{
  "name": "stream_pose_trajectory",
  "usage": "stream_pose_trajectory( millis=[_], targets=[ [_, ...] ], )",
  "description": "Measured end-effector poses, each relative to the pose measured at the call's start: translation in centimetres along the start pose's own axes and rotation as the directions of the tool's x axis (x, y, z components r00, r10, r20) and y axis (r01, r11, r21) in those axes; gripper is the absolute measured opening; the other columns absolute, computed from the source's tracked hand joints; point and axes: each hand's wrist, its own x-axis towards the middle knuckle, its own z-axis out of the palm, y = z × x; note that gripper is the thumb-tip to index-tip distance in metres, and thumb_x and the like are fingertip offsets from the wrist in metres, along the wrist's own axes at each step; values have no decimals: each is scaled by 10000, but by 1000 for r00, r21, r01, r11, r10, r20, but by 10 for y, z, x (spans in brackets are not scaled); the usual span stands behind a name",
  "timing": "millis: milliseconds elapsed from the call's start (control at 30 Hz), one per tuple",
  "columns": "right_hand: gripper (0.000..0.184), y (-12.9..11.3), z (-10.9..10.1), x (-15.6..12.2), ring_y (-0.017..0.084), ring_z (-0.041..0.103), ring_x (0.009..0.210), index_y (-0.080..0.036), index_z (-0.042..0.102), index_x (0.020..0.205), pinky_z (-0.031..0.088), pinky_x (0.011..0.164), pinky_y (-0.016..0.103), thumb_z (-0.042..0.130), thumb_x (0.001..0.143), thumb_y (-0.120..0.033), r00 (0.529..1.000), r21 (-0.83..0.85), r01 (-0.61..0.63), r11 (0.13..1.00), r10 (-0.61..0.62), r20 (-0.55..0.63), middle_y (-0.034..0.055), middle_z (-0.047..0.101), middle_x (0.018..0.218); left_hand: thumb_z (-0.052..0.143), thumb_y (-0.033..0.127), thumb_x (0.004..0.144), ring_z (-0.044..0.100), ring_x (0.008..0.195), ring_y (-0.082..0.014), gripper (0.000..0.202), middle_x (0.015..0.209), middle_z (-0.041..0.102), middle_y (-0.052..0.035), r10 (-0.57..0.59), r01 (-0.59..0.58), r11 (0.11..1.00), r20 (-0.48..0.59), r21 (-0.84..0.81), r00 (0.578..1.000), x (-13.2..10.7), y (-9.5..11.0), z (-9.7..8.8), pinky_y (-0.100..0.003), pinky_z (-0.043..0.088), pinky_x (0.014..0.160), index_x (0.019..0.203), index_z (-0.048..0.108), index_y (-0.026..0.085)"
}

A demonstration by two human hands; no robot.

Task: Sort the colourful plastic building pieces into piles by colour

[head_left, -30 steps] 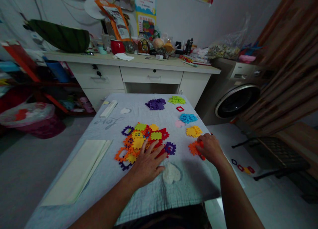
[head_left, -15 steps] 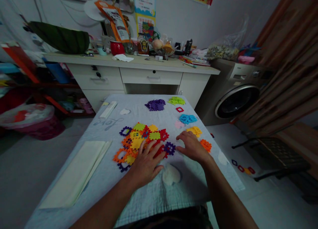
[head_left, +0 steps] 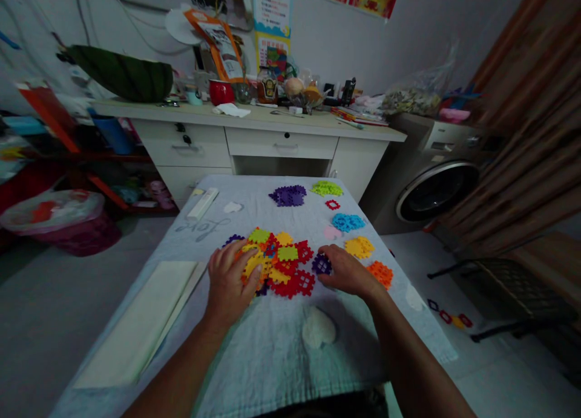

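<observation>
One left hand [head_left: 230,280]: spread over the left part of the mixed pile [head_left: 287,268].
Right hand [head_left: 345,273]: pinching a purple piece [head_left: 321,263] just right of that pile.
Mixed pile: middle of the table [head_left: 258,357].
Green pile [head_left: 327,189]: near the far right corner.
Orange pile [head_left: 380,274]: right edge.

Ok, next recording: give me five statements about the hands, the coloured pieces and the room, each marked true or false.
1. The right hand holds a purple piece. True.
2. The left hand rests on the folded pale sheet. False: the left hand is at the left side of the mixed pile.
3. The purple pile lies left of the lime-green pile. True.
4. The blue pile sits between the yellow and orange piles. False: the yellow pile sits between the blue pile and the orange pile.
5. The watermelon sits on the counter. True.
</observation>
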Motion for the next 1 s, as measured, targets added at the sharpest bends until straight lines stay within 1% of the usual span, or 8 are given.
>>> stream_pose_trajectory(
  millis=[100,200,333,467,667,767,867,1000],
  targets=[
    [451,11,-16,13,254,574,1046,-147,573,1173,423,893,346,662,749,-274,999,-44,28,999,-29,-36,137,610,1138,493,379,875,472,1209,-303,331,1288,520,-113,-105,104,993,19,56,994,2,-24,2,-503,364,1049,1133,620,215],
    [439,23,-29,33,249,587,1016,-146,584,1151,430,876,338,677,744,-279,994,-93,58,994,-67,-92,133,622,1109,483,442,868,471,1207,-318,392,1282,514,-122,-183,176,981,84,87,980,0,-44,7,-505,382,1040,1159,606,211],
    [449,37,-36,65,234,602,958,-148,584,1154,437,858,330,685,757,-330,985,-140,61,988,-83,-153,121,640,1063,471,475,868,502,1199,-292,439,1273,530,-122,-211,217,976,198,-12,957,-1,-56,14,-470,399,1049,1180,586,189],
    [465,43,-27,107,223,603,951,-148,581,1171,443,862,330,692,760,-336,973,-109,48,993,-71,-219,115,649,1068,488,467,862,524,1189,-264,400,1247,576,-84,-192,225,969,254,-106,948,0,-54,16,-455,409,1047,1156,603,222],
    [459,45,5,175,230,581,1059,-148,590,1181,441,936,348,694,745,-246,911,46,-33,998,49,-410,125,626,1153,506,476,855,535,1175,-257,380,1217,592,-82,-231,279,938,231,-205,945,5,-55,19,-450,421,1039,1112,624,221],
    [445,44,16,203,228,577,1074,-141,599,1170,432,966,348,674,735,-192,885,112,-48,993,94,-457,125,625,1153,500,471,865,535,1174,-250,364,1217,584,-86,-261,300,926,187,-227,947,8,-56,18,-443,411,1051,1088,630,214],
    [424,41,19,228,218,574,1077,-142,604,1156,424,981,335,638,734,-152,860,161,-52,986,126,-494,117,620,1153,505,461,865,531,1178,-249,350,1220,583,-79,-279,303,930,138,-207,950,9,-56,17,-439,400,1060,1081,639,220],
    [386,35,18,252,208,567,1079,-149,607,1123,418,992,327,597,737,-129,832,216,-58,975,167,-528,106,617,1150,508,449,864,530,1178,-251,352,1239,576,-79,-275,292,941,114,-172,955,7,-58,15,-439,406,1051,1097,641,220]
  ],
)
